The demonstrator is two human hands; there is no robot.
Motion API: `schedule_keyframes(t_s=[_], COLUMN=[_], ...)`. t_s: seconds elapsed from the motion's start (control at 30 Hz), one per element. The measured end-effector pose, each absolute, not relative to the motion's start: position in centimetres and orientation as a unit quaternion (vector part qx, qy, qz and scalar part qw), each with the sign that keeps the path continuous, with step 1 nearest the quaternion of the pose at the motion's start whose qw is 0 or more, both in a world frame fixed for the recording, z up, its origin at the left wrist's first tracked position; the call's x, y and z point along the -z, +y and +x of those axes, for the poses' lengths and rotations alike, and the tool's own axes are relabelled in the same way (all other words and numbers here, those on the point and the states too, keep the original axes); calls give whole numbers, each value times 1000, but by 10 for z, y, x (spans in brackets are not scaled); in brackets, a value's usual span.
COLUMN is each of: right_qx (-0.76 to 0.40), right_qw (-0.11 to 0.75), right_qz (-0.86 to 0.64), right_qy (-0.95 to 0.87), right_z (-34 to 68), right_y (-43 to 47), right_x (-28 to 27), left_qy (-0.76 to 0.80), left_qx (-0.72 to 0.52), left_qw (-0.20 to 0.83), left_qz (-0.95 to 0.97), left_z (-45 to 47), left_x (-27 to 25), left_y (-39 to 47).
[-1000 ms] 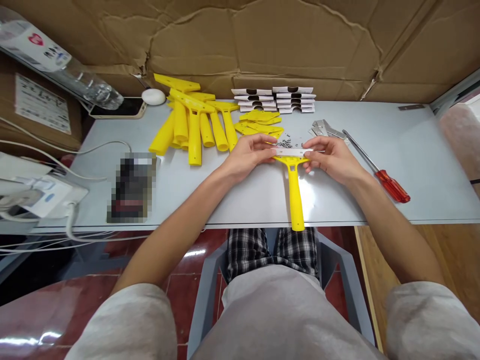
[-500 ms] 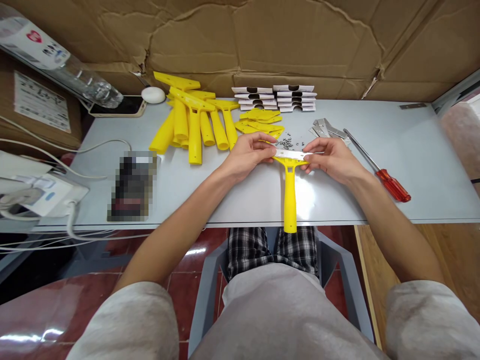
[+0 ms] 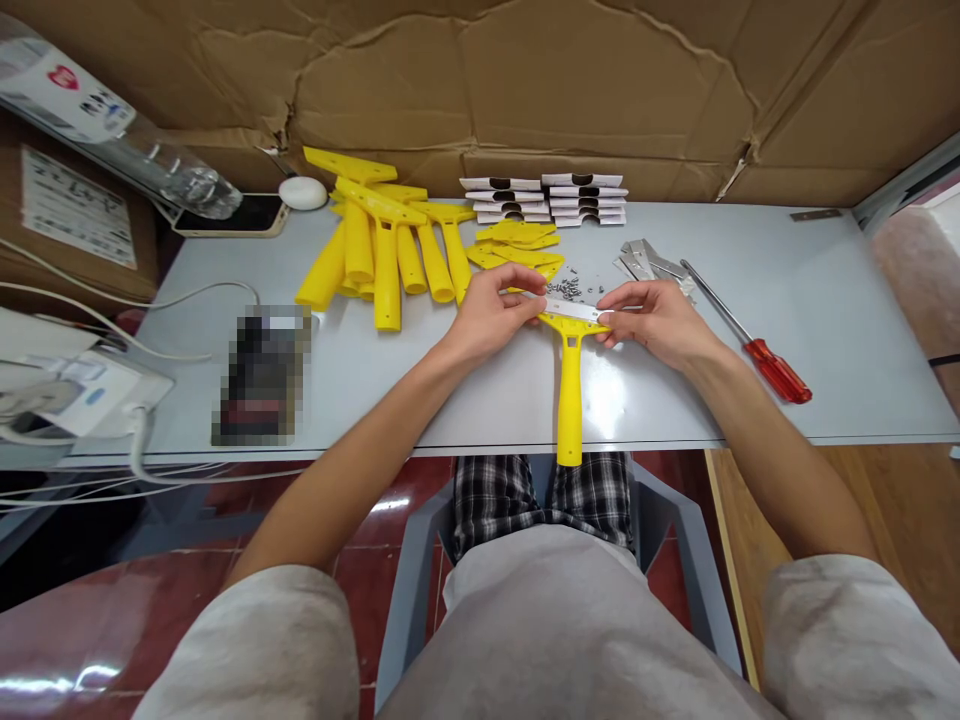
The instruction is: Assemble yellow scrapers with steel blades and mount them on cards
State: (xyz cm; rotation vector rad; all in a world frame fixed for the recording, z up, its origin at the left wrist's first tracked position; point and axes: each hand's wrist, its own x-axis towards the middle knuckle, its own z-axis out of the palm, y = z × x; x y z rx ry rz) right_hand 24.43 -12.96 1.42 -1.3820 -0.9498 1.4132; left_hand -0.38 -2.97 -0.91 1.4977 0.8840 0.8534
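A yellow scraper handle (image 3: 570,410) points toward me, its lower end reaching over the table's front edge. Across its wide head lies a thin metal plate (image 3: 572,311), tilted slightly down to the right. My left hand (image 3: 495,312) is closed on the left end of the scraper head and plate. With thumb and fingers, my right hand (image 3: 656,318) pinches the plate's right end against the head. Small loose screws (image 3: 568,289) lie just behind the plate, and flat yellow pieces (image 3: 516,256) are stacked beyond them.
More yellow scraper handles (image 3: 388,280) are piled to the left. White packets (image 3: 585,190) stand against the cardboard (image 3: 600,90). Metal plates (image 3: 637,260) and a red screwdriver (image 3: 778,372) lie right. A pixelated dark object (image 3: 262,375), cables and a power strip (image 3: 112,390) occupy the left side.
The plate now slants slightly down to the right on the scraper head, where it lay nearly level before. The hands and scraper have shifted slightly left in view.
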Motion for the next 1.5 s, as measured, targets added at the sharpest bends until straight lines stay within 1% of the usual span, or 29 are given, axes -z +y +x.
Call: schedule_keyframes(t_s=[0.27, 0.43, 0.67, 0.77, 1.07, 1.3, 1.5], right_qx=[-598, -577, -554, -541, -514, -536, -533], right_qw=[418, 448, 451, 453, 459, 443, 437], right_qz=[-574, -581, -581, -586, -592, -589, -602], right_qy=[-372, -358, -391, -399, -419, -412, -403], right_z=[243, 243, 242, 241, 239, 241, 242], right_y=[-132, -131, -131, -130, -130, -131, -130], right_x=[-20, -19, -14, -14, -14, -17, -14], left_qy=[365, 394, 393, 398, 394, 392, 403], left_qx=[-361, -349, -297, -285, -301, -314, -306], left_qw=[564, 566, 634, 640, 613, 572, 501], left_qz=[646, 635, 596, 593, 614, 648, 703], left_z=[-7, -5, -6, -7, -5, -5, -4], left_x=[1, -4, -9, -9, 0, -1, -4], left_y=[-33, -37, -39, -40, -38, -40, -43])
